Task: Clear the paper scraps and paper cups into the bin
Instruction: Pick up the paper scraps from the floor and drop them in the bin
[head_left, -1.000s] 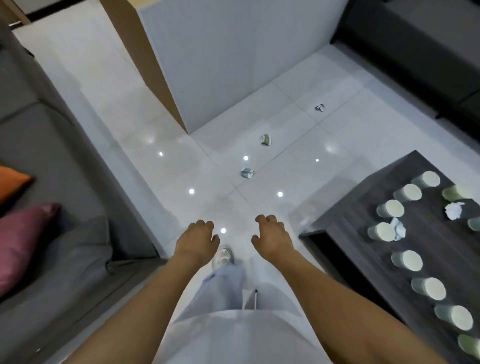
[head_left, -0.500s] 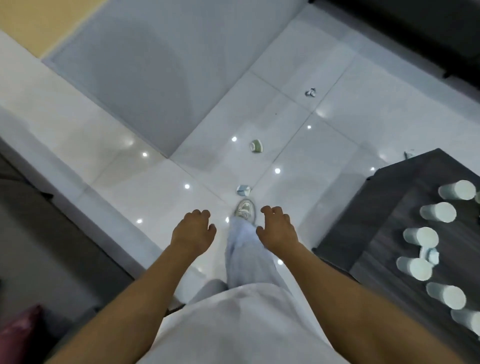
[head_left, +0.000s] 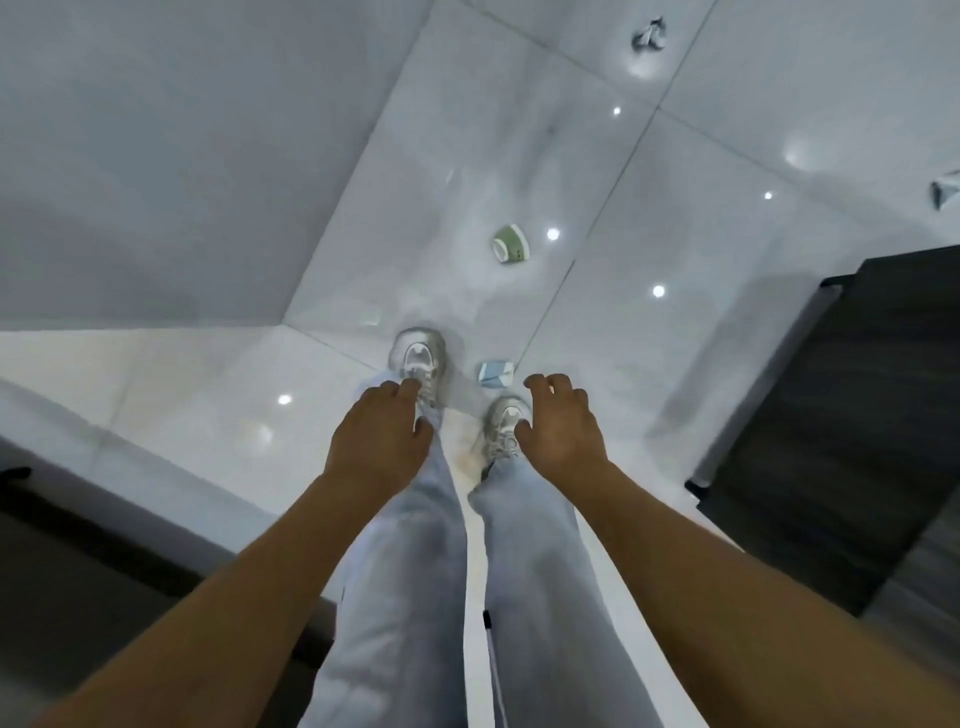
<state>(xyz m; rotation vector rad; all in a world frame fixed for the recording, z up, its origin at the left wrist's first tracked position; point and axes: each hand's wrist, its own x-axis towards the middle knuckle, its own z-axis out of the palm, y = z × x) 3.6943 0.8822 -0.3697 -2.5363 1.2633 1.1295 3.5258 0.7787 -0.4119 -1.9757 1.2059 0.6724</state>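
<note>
A crumpled bluish paper scrap (head_left: 496, 373) lies on the white floor just ahead of my right shoe. Farther on lies a green paper cup (head_left: 511, 243) on its side. Another scrap (head_left: 649, 39) rests near the top edge and one more scrap (head_left: 944, 189) at the right edge. My left hand (head_left: 382, 441) hangs over my left leg, empty, fingers loosely curled. My right hand (head_left: 561, 431) hovers beside the near scrap, empty with fingers apart, not touching it. No bin is in view.
A dark wooden coffee table (head_left: 852, 405) stands at the right. A pale cabinet wall (head_left: 182, 156) fills the upper left. A dark sofa edge (head_left: 93, 545) runs along the lower left. My shoes (head_left: 418, 358) stand on the glossy tiles.
I have walked forward and tilted my view down. The near scrap and green cup are now much closer. The cups on the table have left the view. Both hands stay empty.
</note>
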